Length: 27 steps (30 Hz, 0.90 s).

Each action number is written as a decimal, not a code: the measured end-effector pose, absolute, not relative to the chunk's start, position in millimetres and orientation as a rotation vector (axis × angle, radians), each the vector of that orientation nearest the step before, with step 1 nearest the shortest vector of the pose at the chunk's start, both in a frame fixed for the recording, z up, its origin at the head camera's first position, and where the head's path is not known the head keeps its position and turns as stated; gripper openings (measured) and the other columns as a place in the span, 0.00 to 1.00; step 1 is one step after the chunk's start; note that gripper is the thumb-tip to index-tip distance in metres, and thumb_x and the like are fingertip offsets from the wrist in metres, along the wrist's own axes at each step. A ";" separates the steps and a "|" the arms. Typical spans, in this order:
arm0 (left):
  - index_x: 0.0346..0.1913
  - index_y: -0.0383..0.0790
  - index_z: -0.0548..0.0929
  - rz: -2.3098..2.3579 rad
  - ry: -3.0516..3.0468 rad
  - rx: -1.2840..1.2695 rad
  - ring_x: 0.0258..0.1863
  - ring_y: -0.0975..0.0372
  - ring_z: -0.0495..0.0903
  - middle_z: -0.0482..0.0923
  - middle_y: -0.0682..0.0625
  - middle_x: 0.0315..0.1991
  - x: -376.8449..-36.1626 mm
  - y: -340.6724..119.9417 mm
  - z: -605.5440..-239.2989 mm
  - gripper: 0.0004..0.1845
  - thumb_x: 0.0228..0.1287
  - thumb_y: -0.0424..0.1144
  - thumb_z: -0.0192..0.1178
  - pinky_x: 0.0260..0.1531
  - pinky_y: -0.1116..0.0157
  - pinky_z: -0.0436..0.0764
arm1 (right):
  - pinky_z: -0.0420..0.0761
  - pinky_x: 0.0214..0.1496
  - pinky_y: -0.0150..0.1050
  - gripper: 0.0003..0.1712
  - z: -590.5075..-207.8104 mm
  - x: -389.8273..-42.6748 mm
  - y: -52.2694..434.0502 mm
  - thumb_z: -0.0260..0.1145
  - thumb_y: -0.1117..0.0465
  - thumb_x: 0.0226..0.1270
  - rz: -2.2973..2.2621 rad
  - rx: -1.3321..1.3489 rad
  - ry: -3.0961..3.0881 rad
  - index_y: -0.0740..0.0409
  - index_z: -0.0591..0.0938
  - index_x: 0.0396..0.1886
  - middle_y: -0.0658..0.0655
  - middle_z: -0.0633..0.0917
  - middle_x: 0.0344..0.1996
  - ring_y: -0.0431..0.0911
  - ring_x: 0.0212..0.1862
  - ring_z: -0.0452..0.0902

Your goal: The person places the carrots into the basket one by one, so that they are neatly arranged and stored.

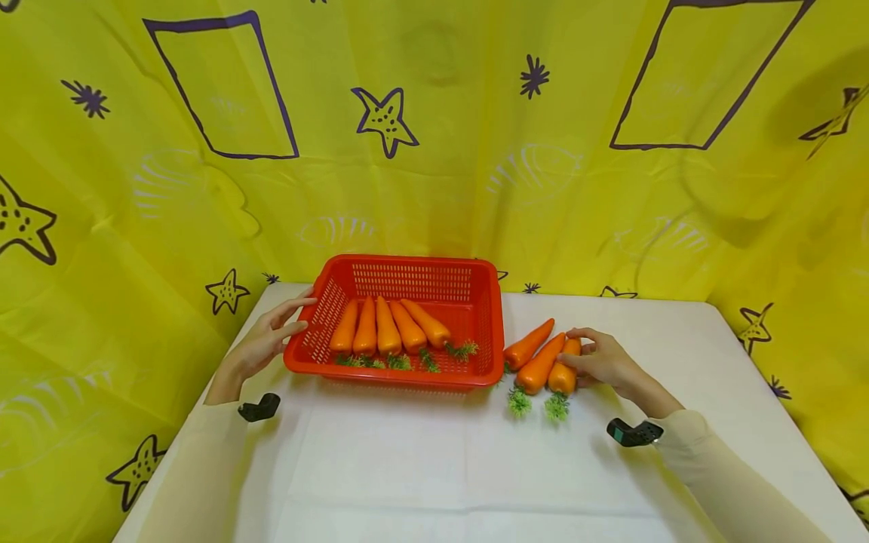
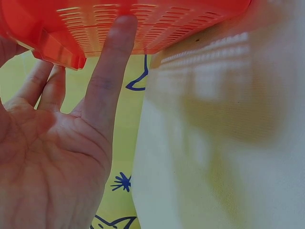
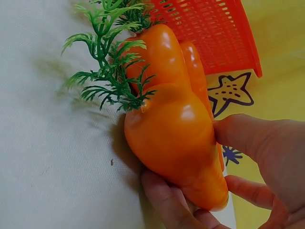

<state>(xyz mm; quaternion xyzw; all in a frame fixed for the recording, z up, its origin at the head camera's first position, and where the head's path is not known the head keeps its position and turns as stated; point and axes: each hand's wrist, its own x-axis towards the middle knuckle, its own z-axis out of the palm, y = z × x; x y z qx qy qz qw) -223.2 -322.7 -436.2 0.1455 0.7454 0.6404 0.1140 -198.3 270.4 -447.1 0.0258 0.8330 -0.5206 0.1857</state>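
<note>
Right hand [image 1: 606,362] has fingers and thumb curled round the rightmost orange plastic carrot [image 1: 564,371], which lies on the white tablecloth [image 1: 434,460] beside two more loose carrots [image 1: 533,353], just right of the red perforated plastic basket [image 1: 485,302]; left hand [image 1: 268,341] flat-fingered, touching basket's left wall, gripping nothing; five carrots [image 1: 387,328] inside basket.

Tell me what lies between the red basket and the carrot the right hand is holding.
Two more carrots lie side by side on the white table between the red basket and the held carrot, clearest in the head view.
</note>
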 end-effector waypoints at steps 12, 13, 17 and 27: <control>0.78 0.36 0.62 1.865 2.192 0.410 0.75 0.49 0.59 0.39 0.52 0.85 -221.7 -321.6 -436.2 0.28 0.81 0.35 0.53 0.51 0.60 0.85 | 0.89 0.39 0.43 0.43 -446.3 -196.8 271.3 0.70 0.63 0.70 -1.481 0.063 2.350 0.73 0.60 0.76 0.82 0.70 0.61 0.47 0.38 0.84; 0.78 0.35 0.62 1.864 2.196 0.413 0.75 0.50 0.59 0.39 0.51 0.85 -221.9 -321.4 -436.1 0.28 0.81 0.35 0.52 0.51 0.60 0.85 | 0.89 0.39 0.43 0.42 -446.6 -196.7 272.2 0.70 0.63 0.70 -1.479 0.054 2.349 0.73 0.60 0.76 0.82 0.70 0.61 0.48 0.38 0.84; 0.77 0.34 0.62 1.867 2.191 0.426 0.77 0.46 0.55 0.39 0.51 0.85 -221.2 -320.9 -435.3 0.28 0.80 0.35 0.53 0.51 0.60 0.84 | 0.88 0.42 0.44 0.43 -443.7 -195.4 277.2 0.70 0.64 0.70 -1.481 0.008 2.330 0.73 0.59 0.77 0.82 0.71 0.61 0.49 0.41 0.84; 0.77 0.35 0.63 1.878 2.184 0.424 0.79 0.41 0.48 0.39 0.51 0.85 -220.3 -321.3 -434.9 0.27 0.80 0.33 0.53 0.51 0.59 0.84 | 0.88 0.43 0.47 0.44 -415.9 -195.8 295.6 0.70 0.65 0.69 -1.521 -0.176 2.339 0.72 0.58 0.78 0.84 0.64 0.66 0.53 0.41 0.86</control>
